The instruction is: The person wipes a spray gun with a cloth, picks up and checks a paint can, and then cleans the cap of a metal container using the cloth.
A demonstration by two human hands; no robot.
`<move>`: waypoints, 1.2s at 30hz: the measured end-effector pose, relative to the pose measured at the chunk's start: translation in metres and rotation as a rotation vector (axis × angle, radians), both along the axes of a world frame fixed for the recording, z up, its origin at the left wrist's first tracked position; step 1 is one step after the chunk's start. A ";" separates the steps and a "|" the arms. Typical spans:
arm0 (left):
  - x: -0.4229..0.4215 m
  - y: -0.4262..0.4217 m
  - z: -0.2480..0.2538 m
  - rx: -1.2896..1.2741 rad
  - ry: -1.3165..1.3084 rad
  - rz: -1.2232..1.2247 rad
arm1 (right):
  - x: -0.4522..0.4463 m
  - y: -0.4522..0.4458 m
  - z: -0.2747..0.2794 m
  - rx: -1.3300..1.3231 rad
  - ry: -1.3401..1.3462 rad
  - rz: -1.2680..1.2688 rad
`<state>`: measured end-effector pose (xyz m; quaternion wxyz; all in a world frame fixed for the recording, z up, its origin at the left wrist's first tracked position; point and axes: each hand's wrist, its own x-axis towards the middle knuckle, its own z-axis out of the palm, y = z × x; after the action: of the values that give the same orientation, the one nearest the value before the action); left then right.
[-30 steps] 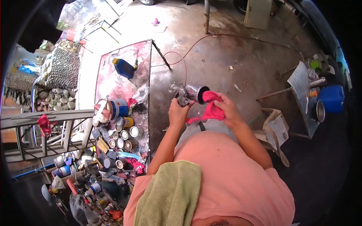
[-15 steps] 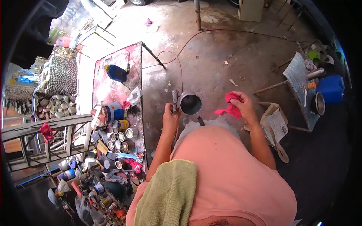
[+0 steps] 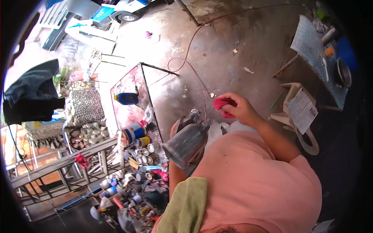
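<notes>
My left hand [image 3: 173, 129] is closed around a spray gun [image 3: 185, 144], a metal one with a large grey cup. The cup lies tilted toward my body and covers most of the fingers. A thin red hose [image 3: 204, 101] runs up from beside the gun across the floor. In my right hand [image 3: 241, 110] a crumpled red cloth [image 3: 223, 104] is pinched between thumb and fingers. That hand is up and to the right of the gun, apart from it. A green towel [image 3: 185, 206] hangs over the pink shirt.
To the left, a stained table [image 3: 134, 83] carries a blue bottle [image 3: 126, 98], with several paint cans [image 3: 144, 151] crowded near its close end. A ladder [image 3: 93, 165] lies beyond them. At right are a cardboard box [image 3: 300, 110] and a silver-topped table [image 3: 311, 46] with a metal bowl [image 3: 343, 72].
The spray gun has swung from cup opening upward to lying on its side, close to my body. My right hand with the cloth has moved left toward it. The view has turned.
</notes>
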<state>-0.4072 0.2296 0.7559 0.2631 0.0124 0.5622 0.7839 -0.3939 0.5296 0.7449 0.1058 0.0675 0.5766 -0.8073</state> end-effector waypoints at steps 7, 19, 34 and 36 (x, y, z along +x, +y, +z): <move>0.014 0.009 0.036 0.330 -0.106 -0.014 | -0.013 -0.015 0.045 -0.046 0.549 -0.179; 0.025 0.025 0.028 0.471 -0.189 0.011 | -0.002 -0.046 0.047 -0.012 0.638 -0.322; 0.028 0.023 0.006 0.579 -0.147 -0.098 | 0.013 -0.037 0.033 -0.321 0.423 -0.132; 0.025 0.026 0.017 0.553 -0.176 -0.072 | 0.027 -0.048 0.017 -0.246 0.507 -0.060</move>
<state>-0.3822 0.2552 0.7729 0.3253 0.0353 0.3014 0.8956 -0.3670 0.4817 0.7618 -0.0584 -0.1328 0.4803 -0.8650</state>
